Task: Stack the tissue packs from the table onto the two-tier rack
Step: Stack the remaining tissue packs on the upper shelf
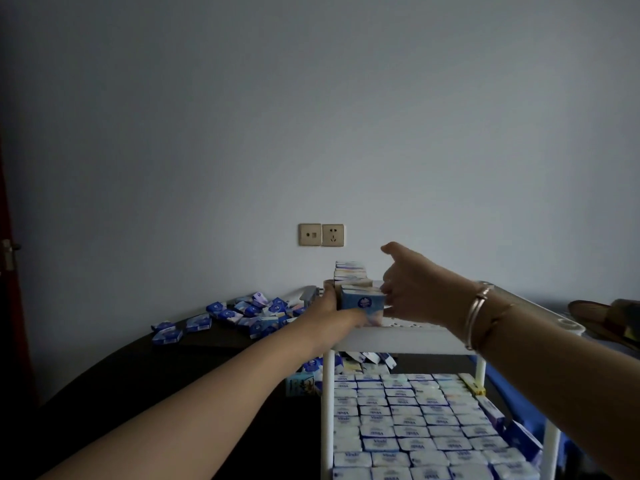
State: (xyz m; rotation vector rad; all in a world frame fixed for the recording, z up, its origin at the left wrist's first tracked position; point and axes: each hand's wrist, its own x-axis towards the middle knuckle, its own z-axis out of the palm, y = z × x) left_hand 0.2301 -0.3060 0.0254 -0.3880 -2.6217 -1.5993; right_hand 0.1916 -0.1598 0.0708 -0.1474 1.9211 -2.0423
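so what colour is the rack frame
White: the rack has white posts and a white top shelf, seen best in the head view.
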